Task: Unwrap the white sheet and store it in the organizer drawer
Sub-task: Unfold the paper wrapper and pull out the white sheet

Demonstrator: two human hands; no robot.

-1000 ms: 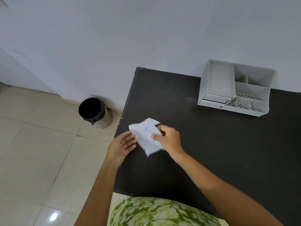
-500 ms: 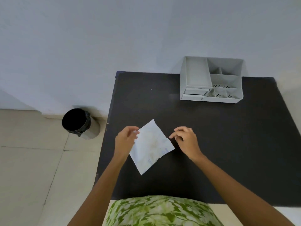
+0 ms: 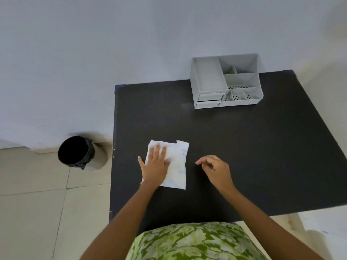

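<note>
The white sheet [image 3: 177,166] lies flat on the black table [image 3: 244,147], near its left side, with faint blue marks on it. My left hand [image 3: 155,166] presses palm-down on the sheet's left half, fingers spread. My right hand [image 3: 216,170] hovers just right of the sheet, fingers loosely curled, holding nothing. The grey organizer [image 3: 225,82] stands at the table's far edge against the wall; its two small drawers [image 3: 210,99] at the front left look closed.
A black-lined waste bin [image 3: 78,152] stands on the tiled floor left of the table. A white wall runs behind the table. My green patterned clothing [image 3: 191,241] fills the bottom of the view.
The sheet went from held between both hands to lying flat on the table. My left hand now presses on it; my right hand has let go and moved right.
</note>
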